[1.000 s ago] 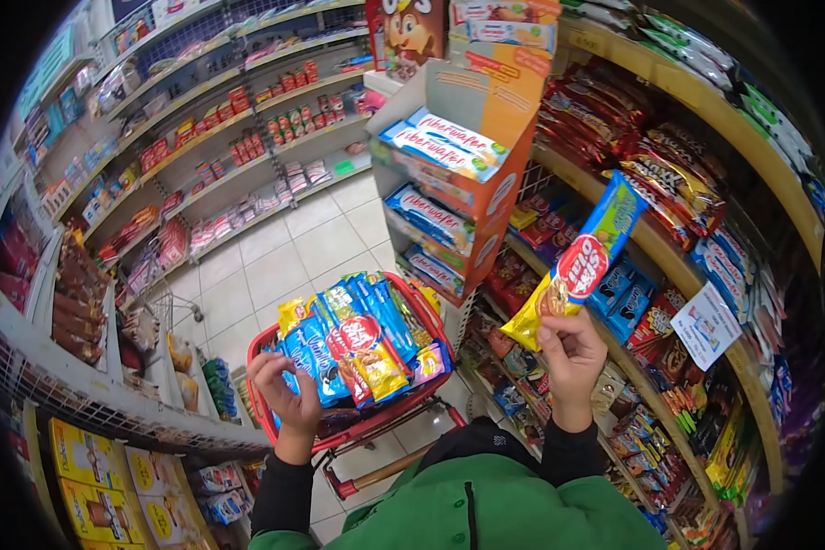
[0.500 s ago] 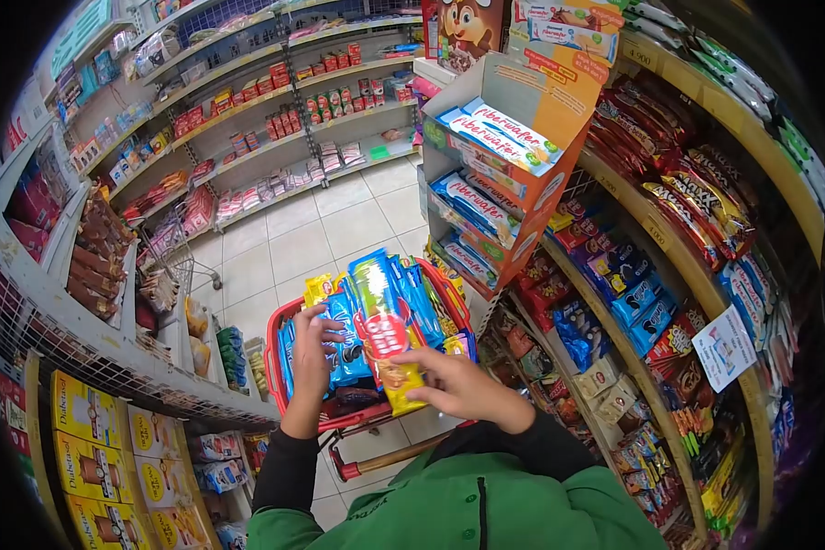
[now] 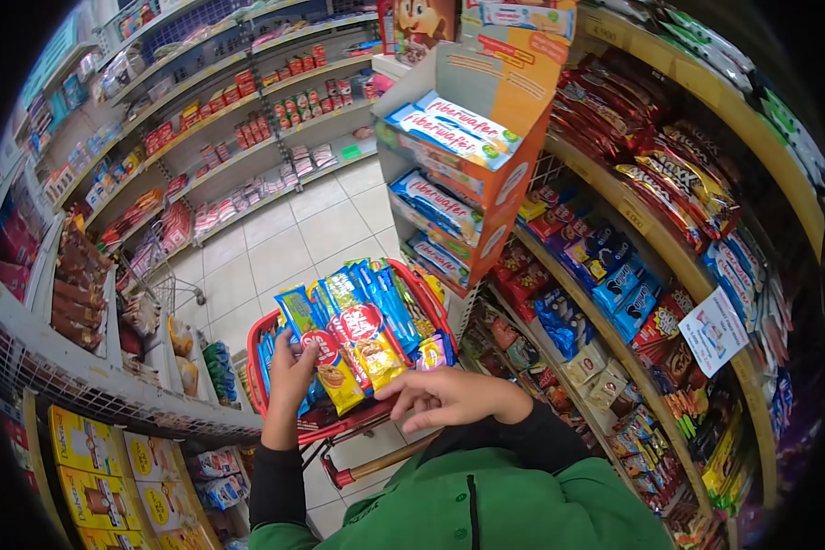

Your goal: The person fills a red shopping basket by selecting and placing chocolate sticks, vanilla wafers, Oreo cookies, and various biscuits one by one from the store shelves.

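Observation:
My left hand (image 3: 291, 378) grips the left edge of a long snack pack (image 3: 325, 353) in blue, green and yellow with a red round logo, thumb on its front. The pack tilts over the left part of a red shopping basket (image 3: 255, 382). A second snack pack (image 3: 376, 353) with the same red logo lies beside it on the heap. My right hand (image 3: 449, 396) is at the near edge of the basket, fingers loosely bent and apart, with fingertips close to the second pack's lower end. Several blue packets (image 3: 394, 316) fill the basket around them.
A cardboard display (image 3: 513, 183) of wafer packs stands ahead to the right. Snack shelves (image 3: 655, 229) line the right side, and yellow boxes (image 3: 87, 440) stand at lower left. A wooden cart handle (image 3: 385, 466) is below the basket. Tiled floor (image 3: 293, 247) lies beyond.
My right hand has let go of the raised snack pack and moved slightly right. My left hand, earlier open beside the packets, now grips a snack pack. The view has shifted right.

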